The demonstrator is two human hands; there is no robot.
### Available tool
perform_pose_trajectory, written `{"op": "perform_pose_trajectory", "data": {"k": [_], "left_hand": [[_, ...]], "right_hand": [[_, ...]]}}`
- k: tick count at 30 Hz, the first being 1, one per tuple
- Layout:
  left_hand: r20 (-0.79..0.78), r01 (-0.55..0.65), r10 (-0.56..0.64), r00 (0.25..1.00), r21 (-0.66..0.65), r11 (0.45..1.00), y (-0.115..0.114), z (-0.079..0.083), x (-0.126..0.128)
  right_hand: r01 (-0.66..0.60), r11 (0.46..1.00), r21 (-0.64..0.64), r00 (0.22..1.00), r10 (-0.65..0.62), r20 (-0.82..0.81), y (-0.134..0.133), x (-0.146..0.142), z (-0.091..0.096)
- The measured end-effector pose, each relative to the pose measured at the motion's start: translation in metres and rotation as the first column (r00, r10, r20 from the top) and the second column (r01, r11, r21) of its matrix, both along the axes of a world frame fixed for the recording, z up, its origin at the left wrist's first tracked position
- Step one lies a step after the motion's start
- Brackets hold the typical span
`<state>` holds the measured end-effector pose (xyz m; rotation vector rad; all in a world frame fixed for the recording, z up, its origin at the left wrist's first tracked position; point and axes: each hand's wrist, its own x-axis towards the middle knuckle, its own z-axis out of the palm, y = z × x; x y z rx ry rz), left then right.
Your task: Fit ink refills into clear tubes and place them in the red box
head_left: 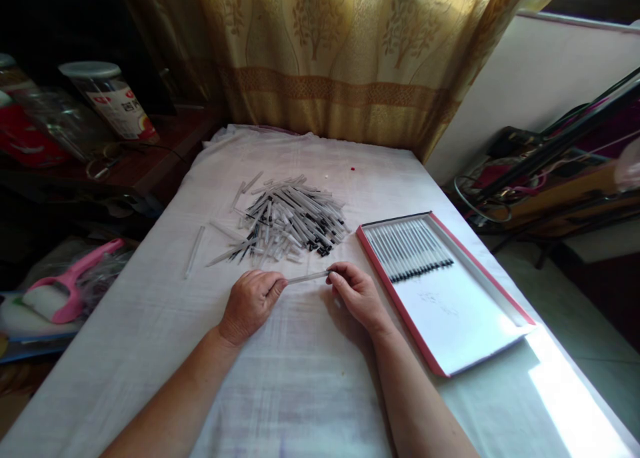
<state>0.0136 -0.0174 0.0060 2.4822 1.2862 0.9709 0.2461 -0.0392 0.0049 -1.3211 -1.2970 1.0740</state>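
A slim clear pen (307,278) stretches level between my two hands, just above the cloth. My left hand (253,303) is closed round its left end, and the fingertips of my right hand (356,291) pinch its dark right end. Just beyond them lies a loose pile of pen parts (295,218), clear barrels mixed with black-tipped pieces and caps. To the right, a shallow red-edged box (420,338) holds a neat row of pens (410,248) with black ends toward me.
A white cloth covers the table (280,391). One clear tube (194,251) lies apart at the left. Small red bit (353,169) lies at the back. A patterned curtain (340,45) hangs behind. On the left are a canister (117,105) and a pink-handled item (75,281).
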Motion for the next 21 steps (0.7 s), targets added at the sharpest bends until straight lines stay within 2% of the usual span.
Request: {"op": "perform_pose_trajectory", "data": {"k": [5,10,21], "left_hand": [[0.05,0.001,-0.003,0.999,0.05,0.999,0.0002,0.0019,0.001],[-0.092,-0.016,0.025,0.995,0.097,0.995,0.0009,0.0037,-0.0004],[-0.047,-0.041,0.043,0.998,0.05,0.998,0.002,0.0036,-0.0011]], "right_hand": [[0.022,0.999,-0.032,0.999,-0.023,-0.038,0.0,-0.0002,-0.0001],[0.038,0.998,-0.043,0.997,-0.041,-0.07,-0.0007,-0.001,0.0039],[0.041,0.997,-0.068,0.995,-0.047,-0.088,0.0,-0.001,0.0019]]}}
